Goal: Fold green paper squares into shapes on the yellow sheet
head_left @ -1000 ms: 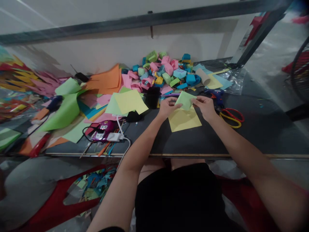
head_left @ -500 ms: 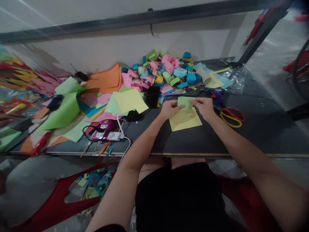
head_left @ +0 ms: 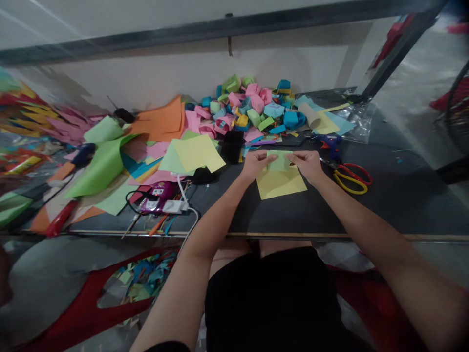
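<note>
Across the dark table [head_left: 406,200], surface shows between the yellow sheet and the front edge, and right of the scissors. Behind the hands lies the heap of folded paper pieces [head_left: 256,107]. Nearer, the yellow sheet [head_left: 281,186] has the scissors [head_left: 351,178] to its right. Left hand [head_left: 254,165] and right hand [head_left: 308,165] pinch opposite sides of the green paper [head_left: 279,160], about equally near; it overlaps the yellow sheet's far part, its longer side seemingly running left to right.
</note>
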Motion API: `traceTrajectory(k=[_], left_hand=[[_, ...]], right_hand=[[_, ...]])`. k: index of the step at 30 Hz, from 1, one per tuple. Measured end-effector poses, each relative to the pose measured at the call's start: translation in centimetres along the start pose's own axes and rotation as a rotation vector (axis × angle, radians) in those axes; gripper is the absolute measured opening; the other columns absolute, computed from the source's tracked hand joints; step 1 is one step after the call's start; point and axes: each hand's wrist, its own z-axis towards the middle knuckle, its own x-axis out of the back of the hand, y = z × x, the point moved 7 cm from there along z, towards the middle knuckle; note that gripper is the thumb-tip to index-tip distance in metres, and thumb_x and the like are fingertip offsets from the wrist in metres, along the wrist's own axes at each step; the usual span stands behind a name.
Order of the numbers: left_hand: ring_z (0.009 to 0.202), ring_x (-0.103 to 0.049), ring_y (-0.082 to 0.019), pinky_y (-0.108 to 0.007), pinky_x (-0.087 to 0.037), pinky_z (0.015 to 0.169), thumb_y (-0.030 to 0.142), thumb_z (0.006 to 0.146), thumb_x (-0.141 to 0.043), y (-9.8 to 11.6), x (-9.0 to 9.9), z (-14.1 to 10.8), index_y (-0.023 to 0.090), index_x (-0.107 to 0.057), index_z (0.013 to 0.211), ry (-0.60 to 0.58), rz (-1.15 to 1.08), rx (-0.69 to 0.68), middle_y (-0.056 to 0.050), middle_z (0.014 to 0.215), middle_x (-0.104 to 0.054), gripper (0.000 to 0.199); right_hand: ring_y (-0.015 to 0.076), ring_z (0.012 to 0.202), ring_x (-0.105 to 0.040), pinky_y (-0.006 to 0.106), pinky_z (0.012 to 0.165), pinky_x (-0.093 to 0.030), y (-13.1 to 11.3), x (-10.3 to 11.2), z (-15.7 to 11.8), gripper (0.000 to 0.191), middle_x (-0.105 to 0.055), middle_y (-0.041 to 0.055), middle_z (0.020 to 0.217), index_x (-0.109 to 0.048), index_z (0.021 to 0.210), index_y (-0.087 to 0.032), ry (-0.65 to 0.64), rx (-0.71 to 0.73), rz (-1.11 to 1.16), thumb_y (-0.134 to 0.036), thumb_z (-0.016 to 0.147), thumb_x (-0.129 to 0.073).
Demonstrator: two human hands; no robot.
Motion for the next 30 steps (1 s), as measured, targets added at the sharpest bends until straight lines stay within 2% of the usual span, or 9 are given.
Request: traceTrajectory(k=[4,7,10,15,18,23,28,30], left_hand=[[0.06,-0.061,-0.01,-0.023,-0.051,0.06,0.062,0.061,-0.093,0.0,-0.1,-0.1,0.015,-0.076,0.07,-0.009,-0.015,-0.006,0.0,0.066,-0.07,0.051],[0.059,-0.06,-0.01,-0.023,-0.051,0.059,0.065,0.061,-0.092,-0.1,0.0,-0.1,0.016,-0.079,0.073,-0.007,-0.016,-0.03,0.0,0.065,-0.07,0.052],[0.062,-0.062,-0.011,-0.024,-0.051,0.061,0.068,0.063,-0.089,0.1,0.3,0.0,0.017,-0.081,0.075,0.008,0.012,-0.066,-0.001,0.067,-0.071,0.053],[0.079,-0.069,-0.015,-0.027,-0.057,0.074,0.074,0.069,-0.082,0.8,0.5,0.3,0.022,-0.086,0.093,-0.002,-0.02,-0.135,-0.005,0.091,-0.08,0.058],[0.075,-0.068,-0.014,-0.027,-0.057,0.072,0.068,0.073,-0.083,0.7,0.6,0.4,0.02,-0.086,0.095,0.015,0.006,-0.141,-0.004,0.084,-0.078,0.053],[0.067,-0.065,-0.012,-0.025,-0.054,0.066,0.06,0.078,-0.082,0.5,1.3,0.4,0.019,-0.085,0.082,0.111,0.096,-0.165,-0.001,0.073,-0.074,0.042],[0.077,-0.072,-0.015,-0.028,-0.059,0.08,0.064,0.079,-0.079,1.2,1.2,0.0,0.021,-0.085,0.087,0.119,0.151,-0.221,-0.003,0.083,-0.08,0.044],[0.078,-0.072,-0.016,-0.029,-0.059,0.08,0.068,0.08,-0.077,1.4,1.0,-0.2,0.02,-0.085,0.088,0.104,0.177,-0.231,-0.004,0.085,-0.08,0.049]], right_hand=[[0.0159,0.061,-0.064,0.033,0.061,-0.058,0.0,0.6,0.2,0.05,-0.076,0.0026,0.071,-0.083,0.074,-0.021,0.076,0.052,0.046,-0.069,0.059,-0.09],[0.0176,0.065,-0.068,0.034,0.063,-0.059,-0.1,0.8,0.2,0.044,-0.08,0.0051,0.08,-0.086,0.082,-0.022,0.087,0.092,0.045,-0.062,0.065,-0.089],[0.0181,0.065,-0.069,0.034,0.063,-0.059,-0.2,0.9,0.2,0.036,-0.081,0.005,0.079,-0.086,0.082,-0.022,0.098,0.109,0.029,-0.056,0.068,-0.089],[0.0178,0.065,-0.069,0.034,0.064,-0.059,-0.1,1.3,0.4,0.034,-0.081,0.004,0.079,-0.086,0.081,-0.023,0.137,0.123,0.034,-0.054,0.067,-0.089],[0.0176,0.063,-0.068,0.033,0.062,-0.058,0.0,1.3,0.4,0.037,-0.08,0.0046,0.077,-0.085,0.081,-0.022,0.134,0.132,0.033,-0.057,0.068,-0.088],[0.0171,0.063,-0.067,0.033,0.063,-0.057,0.1,1.0,0.5,0.04,-0.079,0.006,0.076,-0.084,0.08,-0.021,0.103,0.127,0.023,-0.059,0.07,-0.086],[0.0167,0.063,-0.067,0.033,0.065,-0.057,0.5,0.9,0.7,0.037,-0.079,0.0059,0.075,-0.084,0.079,-0.02,0.087,0.099,0.023,-0.056,0.069,-0.086],[0.0169,0.064,-0.068,0.033,0.064,-0.057,0.6,1.1,0.7,0.035,-0.079,0.0056,0.077,-0.084,0.079,-0.02,0.097,0.098,0.032,-0.054,0.069,-0.087]])
